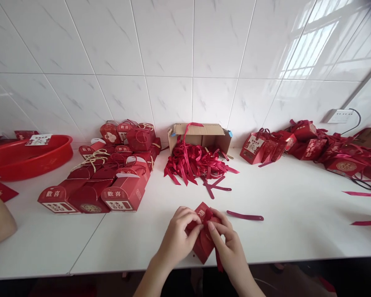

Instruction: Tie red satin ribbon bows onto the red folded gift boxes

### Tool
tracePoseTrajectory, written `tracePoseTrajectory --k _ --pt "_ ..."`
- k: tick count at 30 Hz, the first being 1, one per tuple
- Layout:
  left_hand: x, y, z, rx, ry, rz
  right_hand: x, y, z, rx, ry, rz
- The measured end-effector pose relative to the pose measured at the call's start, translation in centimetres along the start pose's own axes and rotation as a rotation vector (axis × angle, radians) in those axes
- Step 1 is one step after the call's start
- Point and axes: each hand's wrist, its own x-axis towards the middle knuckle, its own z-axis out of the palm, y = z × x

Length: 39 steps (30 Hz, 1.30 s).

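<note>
The left grip (177, 234) has thumb and forefinger pinched together on a glossy dark red ribbon (218, 260), and the right grip (228, 240) grasps the same ribbon from the other side, its fingers curling along the edge of a small red card gift box (204, 248). That gift box is directly in front of an open brown cardboard carton (200, 130), nearer the person, turned so one corner points toward the front edge of the white surface (284, 235). Its faces are matt red, pale Chinese lettering shows on its far part, and curved flaps meet under the ribbon; the ribbon bunches near its middle, one tail hanging past its side, while the fingers hide the rest. A flat maroon strap with punched ends (245, 216) lies to the carton's front right. A tangled heap of red ribbons (194, 163) spills from the carton's mouth. Left of the carton stand rows of red printed card boxes (123, 194), some with cream cord, and farther left sits a round red plastic basin (49, 159). Right of it are red boxes with strap handles (255, 147).
</note>
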Motion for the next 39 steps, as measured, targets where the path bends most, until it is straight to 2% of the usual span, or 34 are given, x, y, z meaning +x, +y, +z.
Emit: tracePoseTrajectory --k 3,6,10,13,15,19,22,24,27,30,33,36,39 --pt "0.8 0.6 -1.3 0.037 -0.156 0.006 0.4 -0.1 -1.3 -0.047 -0.031 -0.097" --pt "1.5 1.0 -2.5 0.116 -0.261 0.002 1.3 -0.2 -2.8 -0.148 -0.09 -0.235" --pt "2.2 1.3 -3.3 0.217 -0.332 0.03 1.9 -1.3 -4.3 -0.462 -0.092 -0.386" --pt "2.4 1.4 -3.4 0.265 -0.341 0.064 1.9 -3.1 -5.0 -0.588 -0.187 -0.399" --pt "2.5 1.5 -3.4 0.274 -0.346 0.091 2.3 -4.3 -5.2 -0.555 -0.268 -0.31" --pt "2.8 1.9 -3.3 0.264 -0.341 0.109 4.5 -5.1 -4.8 -0.451 -0.278 -0.174" --pt "3.1 2.0 -3.4 0.228 -0.343 0.102 6.0 -4.9 -4.4 -0.335 -0.447 -0.166" --pt "3.3 2.0 -3.5 0.2 -0.353 0.096 6.5 -4.8 -4.4 -0.256 -0.532 -0.205" --pt "3.6 2.1 -3.7 0.116 -0.374 0.049 6.3 -4.9 -4.8 -0.213 -0.561 -0.349" --pt "3.9 2.4 -4.1 0.024 -0.42 -0.022 5.8 -4.8 -5.2 -0.297 -0.599 -0.53" --pt "4.4 2.4 -4.6 0.021 -0.518 -0.069 5.4 -4.2 -5.3 -0.449 -0.591 -0.661" --pt "5.2 2.3 -5.0 0.043 -0.602 -0.072 5.2 -3.5 -5.2 -0.507 -0.55 -0.728" --pt "6.1 1.9 -5.4 0.069 -0.63 -0.07 5.2 -3.0 -5.1 -0.477 -0.57 -0.728"
